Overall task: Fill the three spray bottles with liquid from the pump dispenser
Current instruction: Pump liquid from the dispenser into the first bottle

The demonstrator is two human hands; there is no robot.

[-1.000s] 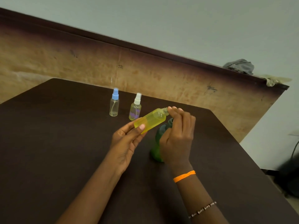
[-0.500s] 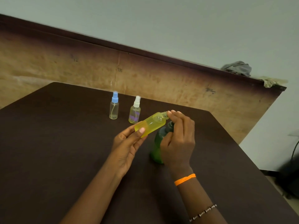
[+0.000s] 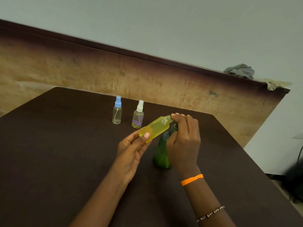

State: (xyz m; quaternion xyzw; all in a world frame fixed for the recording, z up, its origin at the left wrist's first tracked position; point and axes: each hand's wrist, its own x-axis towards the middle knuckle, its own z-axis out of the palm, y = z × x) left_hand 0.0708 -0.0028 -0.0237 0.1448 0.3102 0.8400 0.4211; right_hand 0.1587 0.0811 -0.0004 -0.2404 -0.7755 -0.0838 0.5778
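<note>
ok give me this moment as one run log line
left hand: holds tilted yellow bottle, cap off | right hand: at its neck, over green dispenser | two capped bottles upright behind

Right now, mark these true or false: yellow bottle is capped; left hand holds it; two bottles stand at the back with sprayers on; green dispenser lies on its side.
1. The yellow bottle is capped. False: its neck is open.
2. The left hand holds it. True, tilted.
3. The blue-capped bottle and the white-capped bottle stand with sprayers on. True.
4. The green dispenser lies on its side. False: it stands upright behind the right hand.
</note>
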